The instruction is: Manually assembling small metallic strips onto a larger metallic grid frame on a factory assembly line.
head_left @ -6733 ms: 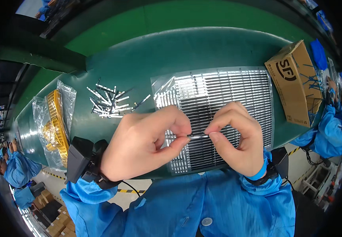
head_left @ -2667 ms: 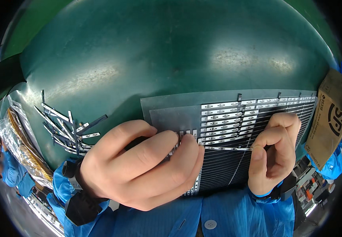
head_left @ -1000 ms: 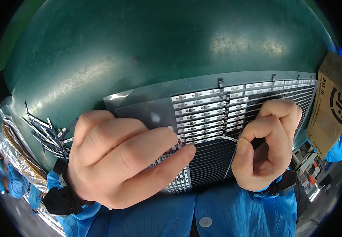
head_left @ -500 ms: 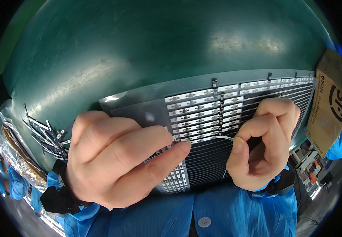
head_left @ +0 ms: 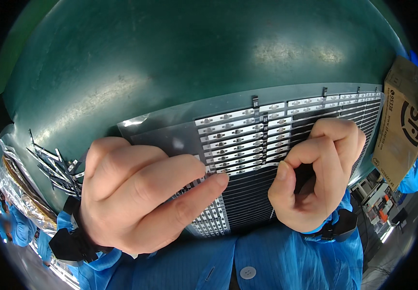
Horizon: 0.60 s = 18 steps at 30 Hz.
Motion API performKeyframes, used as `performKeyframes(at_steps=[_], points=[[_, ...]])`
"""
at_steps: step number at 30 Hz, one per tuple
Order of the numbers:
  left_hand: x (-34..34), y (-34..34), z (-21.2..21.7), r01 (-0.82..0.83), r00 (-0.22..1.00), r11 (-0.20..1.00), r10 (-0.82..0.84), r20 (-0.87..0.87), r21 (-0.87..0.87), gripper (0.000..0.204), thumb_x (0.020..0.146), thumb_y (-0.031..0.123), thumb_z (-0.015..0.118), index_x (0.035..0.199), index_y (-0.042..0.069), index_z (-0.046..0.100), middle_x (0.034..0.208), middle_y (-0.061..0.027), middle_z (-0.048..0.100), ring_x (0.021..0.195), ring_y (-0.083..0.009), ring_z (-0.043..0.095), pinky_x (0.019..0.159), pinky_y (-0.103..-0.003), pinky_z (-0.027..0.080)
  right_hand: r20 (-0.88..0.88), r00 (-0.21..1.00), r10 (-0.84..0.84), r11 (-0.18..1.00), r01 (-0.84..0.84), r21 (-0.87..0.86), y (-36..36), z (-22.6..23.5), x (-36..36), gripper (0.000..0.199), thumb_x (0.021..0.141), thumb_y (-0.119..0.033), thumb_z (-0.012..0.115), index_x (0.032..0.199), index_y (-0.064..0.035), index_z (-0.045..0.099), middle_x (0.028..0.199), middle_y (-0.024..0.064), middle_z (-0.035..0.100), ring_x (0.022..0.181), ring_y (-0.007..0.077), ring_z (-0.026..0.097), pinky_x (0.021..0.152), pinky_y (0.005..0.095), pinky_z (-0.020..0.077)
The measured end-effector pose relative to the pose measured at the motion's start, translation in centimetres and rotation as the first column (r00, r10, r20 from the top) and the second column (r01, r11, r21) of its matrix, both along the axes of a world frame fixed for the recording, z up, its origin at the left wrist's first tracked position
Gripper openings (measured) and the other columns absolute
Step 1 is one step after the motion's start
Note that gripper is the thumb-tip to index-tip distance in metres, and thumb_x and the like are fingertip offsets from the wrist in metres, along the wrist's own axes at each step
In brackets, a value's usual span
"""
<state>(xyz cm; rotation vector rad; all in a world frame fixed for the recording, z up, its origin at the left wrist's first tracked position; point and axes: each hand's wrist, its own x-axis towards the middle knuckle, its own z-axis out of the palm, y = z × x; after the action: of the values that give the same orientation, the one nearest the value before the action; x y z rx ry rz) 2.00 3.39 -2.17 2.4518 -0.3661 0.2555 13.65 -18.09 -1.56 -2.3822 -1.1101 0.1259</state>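
A clear sheet [head_left: 158,133] carries rows of narrow white strips with small dark and metallic parts, beside a black area [head_left: 250,198] ruled with thin lines. My left hand [head_left: 139,193] is closed, its thumb and forefinger pinching the left end of the lowest narrow white strip [head_left: 247,169]. At that strip's right end, my right hand [head_left: 322,179] pinches it between thumb and curled forefinger. The strip stretches between both hands, close along the row above it. The fingertips hide its two ends.
Loose black-and-white strips [head_left: 57,166] lie heaped left of my left hand. A clear plastic bag [head_left: 20,181] rests at the table's left edge. On the right stands a brown cardboard box [head_left: 396,125]. The green tabletop [head_left: 170,53] extends beyond the sheet.
My right hand has moved slightly left and up, and the strip's right end now bends less. The sheet has shifted a little left in view. My left hand has hardly moved.
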Motion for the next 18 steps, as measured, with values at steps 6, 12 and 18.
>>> performKeyframes(at_steps=[6, 12, 18], points=[[0.0, -0.1, 0.1, -0.005, 1.000, 1.000, 0.005, 0.020, 0.020, 0.035, 0.071, 0.025, 0.059, 0.095, 0.011, 0.079, 0.096, -0.0064, 0.062, 0.079, -0.0217, 0.052, 0.066, -0.036, 0.039, 0.086, 0.996, 0.023, 0.999, -0.019, -0.044, 0.4, -0.1, -0.2, 0.019, 0.060, -0.015, 0.065, 0.075, -0.0089, 0.055, 0.087, 0.0098, 0.047, 0.080, 0.0236, 0.038, 0.074, 0.0353, 0.0293], [0.1, -0.5, 0.0, -0.027, 0.994, 0.990, 0.012, 0.112, 0.136, 0.036, 0.060, 0.015, 0.066, 0.093, 0.009, 0.078, 0.094, -0.0067, 0.063, 0.077, -0.0237, 0.054, 0.065, -0.036, 0.044, 0.107, 0.994, -0.027, 0.998, 0.034, -0.062, 0.7, 0.1, -0.7, 0.020, 0.059, -0.009, 0.064, 0.077, -0.0083, 0.054, 0.092, 0.0105, 0.049, 0.084, 0.0266, 0.041, 0.078, 0.0380, 0.0293], [-0.3, -0.6, 1.8, -0.011, 0.999, 0.974, 0.000, 0.049, 0.227, 0.039, 0.059, 0.011, 0.066, 0.096, 0.006, 0.076, 0.099, -0.0084, 0.063, 0.082, -0.0257, 0.056, 0.069, -0.037, 0.047, 0.172, 0.984, -0.034, 0.997, 0.045, -0.062, 0.9, 0.5, -0.8, 0.021, 0.064, -0.005, 0.066, 0.079, -0.0077, 0.053, 0.097, 0.0122, 0.050, 0.089, 0.0295, 0.043, 0.082, 0.0397, 0.0319]])
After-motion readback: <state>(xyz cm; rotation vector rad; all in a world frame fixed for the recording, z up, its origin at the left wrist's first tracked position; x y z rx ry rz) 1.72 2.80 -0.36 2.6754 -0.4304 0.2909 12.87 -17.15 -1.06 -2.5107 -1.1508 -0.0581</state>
